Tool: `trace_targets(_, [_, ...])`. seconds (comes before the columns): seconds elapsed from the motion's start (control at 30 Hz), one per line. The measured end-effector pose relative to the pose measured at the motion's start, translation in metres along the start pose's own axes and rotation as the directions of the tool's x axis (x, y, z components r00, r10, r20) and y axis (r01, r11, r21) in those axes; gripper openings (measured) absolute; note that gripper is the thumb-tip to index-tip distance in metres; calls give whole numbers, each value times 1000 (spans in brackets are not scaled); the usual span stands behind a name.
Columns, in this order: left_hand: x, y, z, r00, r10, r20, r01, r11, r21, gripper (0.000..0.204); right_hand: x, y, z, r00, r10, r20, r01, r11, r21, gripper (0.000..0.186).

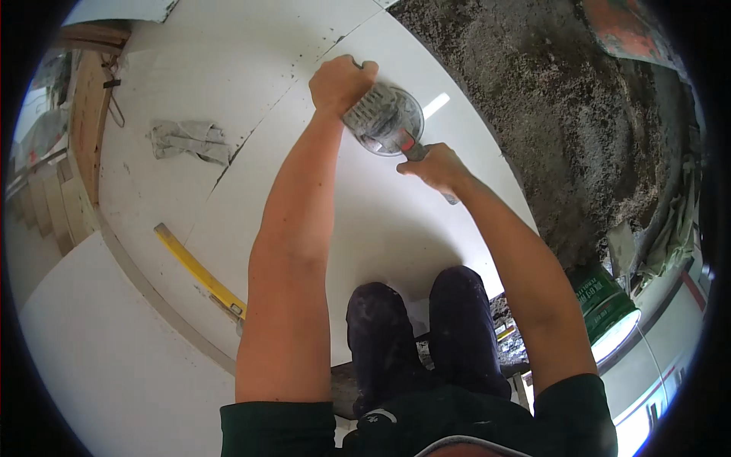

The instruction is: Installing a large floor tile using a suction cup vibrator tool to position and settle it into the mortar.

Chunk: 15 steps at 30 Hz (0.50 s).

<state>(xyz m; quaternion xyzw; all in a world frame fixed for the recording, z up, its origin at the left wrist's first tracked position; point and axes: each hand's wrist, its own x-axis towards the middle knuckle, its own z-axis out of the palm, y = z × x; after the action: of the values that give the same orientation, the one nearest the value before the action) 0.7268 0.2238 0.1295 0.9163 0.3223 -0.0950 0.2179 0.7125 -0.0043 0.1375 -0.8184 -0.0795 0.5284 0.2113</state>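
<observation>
A grey, mortar-smeared tile vibrator [381,118] with a round clear base rests on a large white tile [381,221] in front of me. My right hand [438,167] is closed round its grey handle. At the far left side of the tool, my left hand [341,85] is curled shut against its body; the fingertips and the exact part they grip are partly hidden. My knees, in dark trousers, are at the tile's near edge. A dark joint line [251,141] runs along the tile's left side.
Rough grey mortar [563,129] spreads to the right, with a reddish, smeared container [632,30] at the far right. A green tin [605,305] stands near right. On the left lie a grey cloth [189,142] and a yellow spirit level [199,273].
</observation>
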Motion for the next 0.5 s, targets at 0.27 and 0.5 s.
trace_targets(0.27, [-2, 2, -4, 998, -41, 51, 41, 999, -5, 43, -10, -5, -5, 999, -18, 30, 21, 995, -95, 78])
trace_targets(0.5, [1, 2, -4, 996, -53, 66, 53, 999, 1, 43, -3, 5, 1, 994, -108, -18, 106, 991, -80, 95])
